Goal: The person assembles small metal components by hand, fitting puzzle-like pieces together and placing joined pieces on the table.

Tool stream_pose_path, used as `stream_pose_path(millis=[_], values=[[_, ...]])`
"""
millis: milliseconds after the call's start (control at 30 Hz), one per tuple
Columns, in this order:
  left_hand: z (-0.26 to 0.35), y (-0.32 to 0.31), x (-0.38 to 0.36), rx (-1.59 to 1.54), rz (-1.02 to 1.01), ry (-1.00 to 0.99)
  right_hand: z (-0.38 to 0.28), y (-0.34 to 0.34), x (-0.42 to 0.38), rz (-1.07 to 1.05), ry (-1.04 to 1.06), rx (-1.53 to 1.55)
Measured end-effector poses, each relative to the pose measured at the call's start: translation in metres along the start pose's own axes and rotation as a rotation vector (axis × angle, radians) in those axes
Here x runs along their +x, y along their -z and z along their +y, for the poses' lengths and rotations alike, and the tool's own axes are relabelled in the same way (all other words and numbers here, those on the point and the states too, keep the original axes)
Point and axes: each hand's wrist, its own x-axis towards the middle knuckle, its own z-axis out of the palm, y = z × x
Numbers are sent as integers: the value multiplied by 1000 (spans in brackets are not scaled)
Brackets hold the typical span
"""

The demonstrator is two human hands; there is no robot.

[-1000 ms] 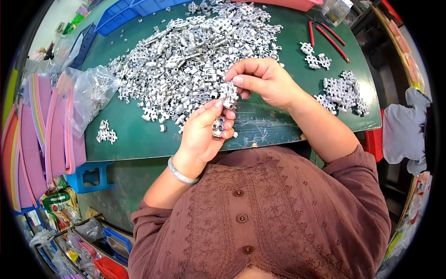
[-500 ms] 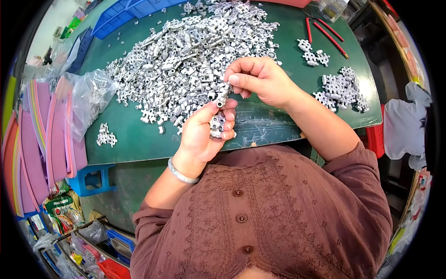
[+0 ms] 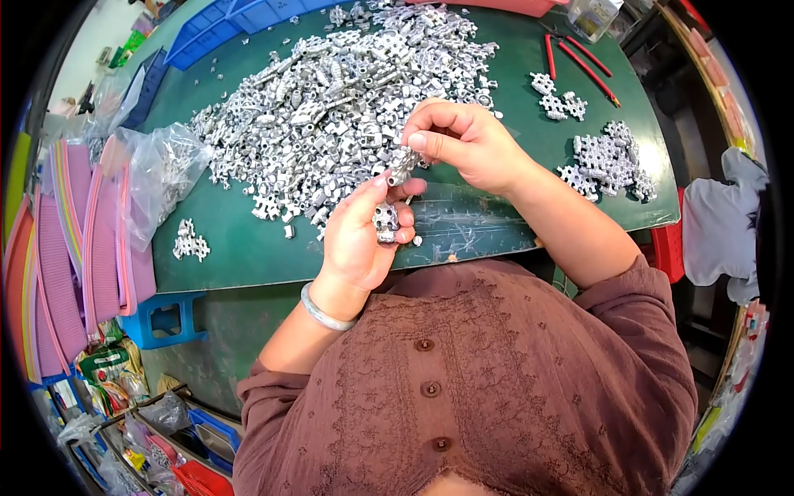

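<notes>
My right hand (image 3: 470, 150) is closed, thumb and index finger pinching a small silver metal link piece (image 3: 402, 165) in front of the heap. My left hand (image 3: 351, 236) sits just below with its palm turned up, its thumb and fingertips at the lower end of that same piece. More silver metal links (image 3: 385, 221) rest in the left palm, partly covered by the curled fingers. Behind both hands spreads a large pile of small silver metal parts (image 3: 331, 107), many of them short tubes and knobbly links. One loose part (image 3: 417, 241) lies beside the left fingertips.
Red-handled pliers (image 3: 585, 66) lie at the table's back right. Nearer are joined metal clusters (image 3: 608, 159), with another small cluster (image 3: 190, 241) at left. Blue bins (image 3: 198, 37) line the back left. A plastic bag of parts (image 3: 169, 169) and purple ribbed straps (image 3: 103, 240) lie along the left edge.
The piece between my hands has turned, so its round end opening no longer faces me. My left fingers have loosened slightly, showing more of the links in the palm.
</notes>
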Motion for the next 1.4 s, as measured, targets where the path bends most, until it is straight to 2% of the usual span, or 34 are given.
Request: stream_pose_path(millis=[267, 867, 1400], values=[[-2, 4, 1, -6, -14, -49, -9, 0, -1, 16, -166, 31], [-1, 3, 0, -24, -45, 42, -7, 0, -1, -15, -159, 82], [-2, 8, 3, -216, -142, 220, -7, -1, -2, -36, -65, -137]])
